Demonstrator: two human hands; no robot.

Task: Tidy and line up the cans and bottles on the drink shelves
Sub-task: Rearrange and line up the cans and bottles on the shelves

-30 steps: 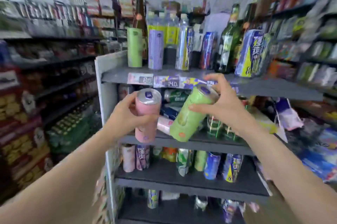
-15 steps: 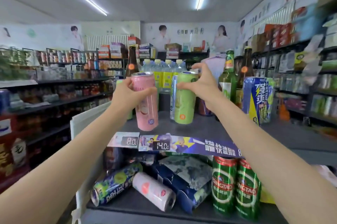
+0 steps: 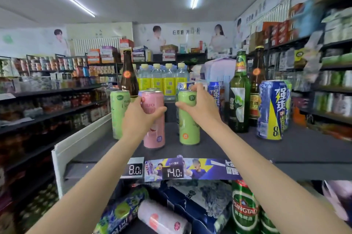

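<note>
My left hand (image 3: 140, 117) grips a tall pink can (image 3: 154, 130) that stands upright on the grey top shelf (image 3: 285, 150). My right hand (image 3: 199, 106) grips a tall green can (image 3: 188, 129) near its top, upright on the same shelf just right of the pink one. Another green can (image 3: 119, 113) stands to the left of the pink can. Behind them are a dark brown bottle (image 3: 128, 73) and several yellow-labelled water bottles (image 3: 163, 79).
A green beer bottle (image 3: 239, 96), a brown bottle (image 3: 256, 89) and a big blue-yellow can (image 3: 272, 110) stand at the right. On the shelf below, a pink can (image 3: 162, 218) and a blue-green can (image 3: 122, 212) lie on their sides beside upright green Tsingtao cans (image 3: 244, 209). Price tags (image 3: 171, 171) line the shelf edge.
Both hands lifted the pink and green cans from the lower shelf up to the top shelf and set them upright side by side. The view rose with them.
</note>
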